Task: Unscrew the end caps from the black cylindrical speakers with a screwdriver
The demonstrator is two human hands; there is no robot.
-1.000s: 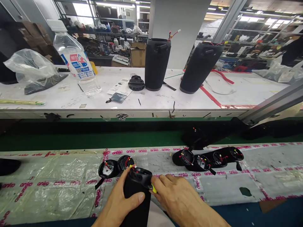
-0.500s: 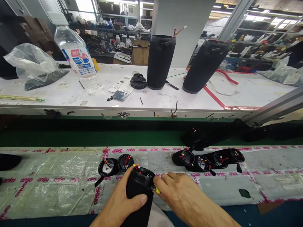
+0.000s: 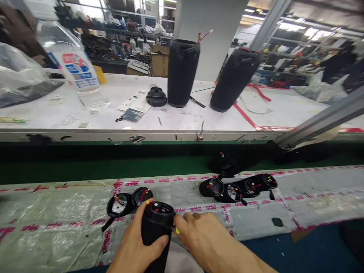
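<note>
My left hand is wrapped round a black cylindrical speaker body, thumb across its front. The body stands tilted with its open top towards me, and red wires with small white and yellow connectors show at the rim. My right hand is closed at the right side of that rim. A small yellow thing pokes out under its fingers; most of it is hidden, so its kind is unclear. Just behind the left hand, two more open-topped speaker bodies lie side by side with wires inside.
Several speaker bodies lie on the plastic-covered surface to the right. On the white shelf ahead stand two black speaker bodies, a round black part, a paper tag and a water bottle. A metal post slants at right.
The view has swung right, so the scene sits further left. Both hands keep their hold on the speaker body and the yellow thing at its rim.
</note>
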